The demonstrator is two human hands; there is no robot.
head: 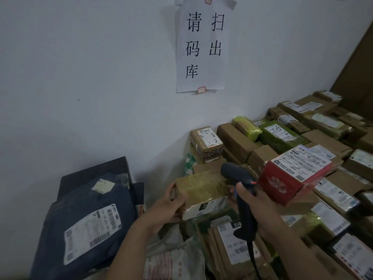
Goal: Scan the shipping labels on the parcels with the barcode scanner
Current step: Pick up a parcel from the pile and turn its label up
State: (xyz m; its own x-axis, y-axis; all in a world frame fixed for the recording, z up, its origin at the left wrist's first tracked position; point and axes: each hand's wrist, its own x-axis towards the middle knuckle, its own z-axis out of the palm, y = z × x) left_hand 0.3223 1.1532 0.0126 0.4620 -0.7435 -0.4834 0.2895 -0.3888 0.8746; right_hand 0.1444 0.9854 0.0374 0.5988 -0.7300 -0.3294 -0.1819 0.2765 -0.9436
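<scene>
Near centre: gripping brown taped cardboard parcel (201,188) by left end with left hand (171,207), black barcode scanner (236,172) with right hand (254,203); probably light, stiff, slick.

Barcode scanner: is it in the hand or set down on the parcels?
In hand: the right hand grips the barcode scanner by its handle, head raised beside the red box; the left hand holds a brown box.

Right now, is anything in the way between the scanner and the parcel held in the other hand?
Nothing visible. The scanner, gripped by the right hand, has its head right beside the taped parcel that the left hand grips. The red box sits on the scanner's other side, not between them.
</scene>
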